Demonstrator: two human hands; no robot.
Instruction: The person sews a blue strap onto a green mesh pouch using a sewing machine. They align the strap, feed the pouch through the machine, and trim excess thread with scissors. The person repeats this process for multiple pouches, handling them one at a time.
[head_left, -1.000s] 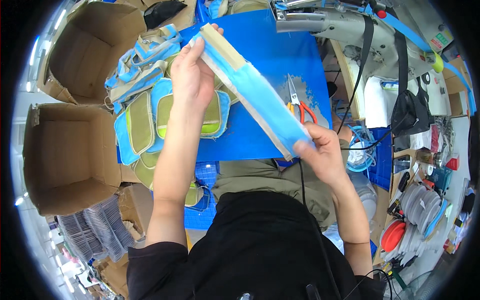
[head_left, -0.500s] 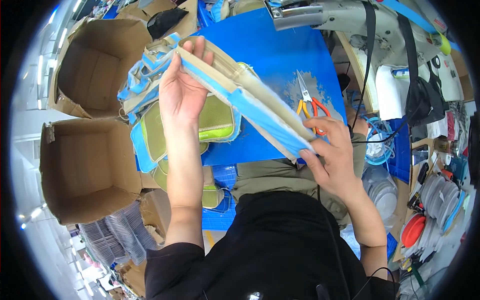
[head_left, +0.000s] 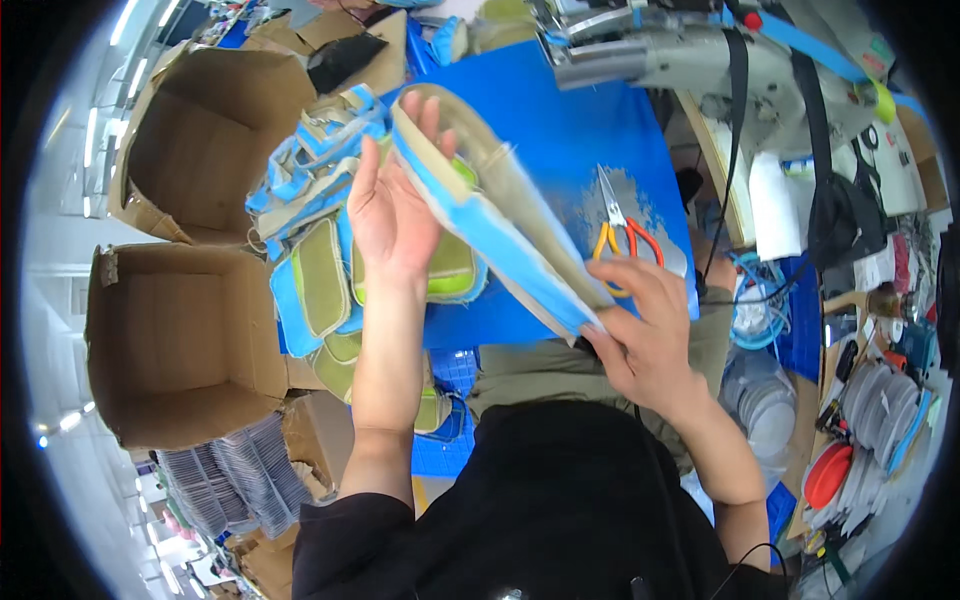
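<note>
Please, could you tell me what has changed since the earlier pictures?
The fabric strip, first stretched out flat, now bends back on itself at its upper end. The left hand has opened, its thumb away from the strip; whether its fingers still touch, I cannot tell. The right hand still pinches the lower end. The scissors stay on the blue table.

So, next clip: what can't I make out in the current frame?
All in the head view:
Fabric strip: stitching, lost to blur.
Left hand: whether it grips the strip; the near band covers part of its fingers.
Scissors: handle ends, partly behind the right hand.
Green pads: parts behind the left forearm.
Grey machine: upper part, cut off by the top edge.
</note>
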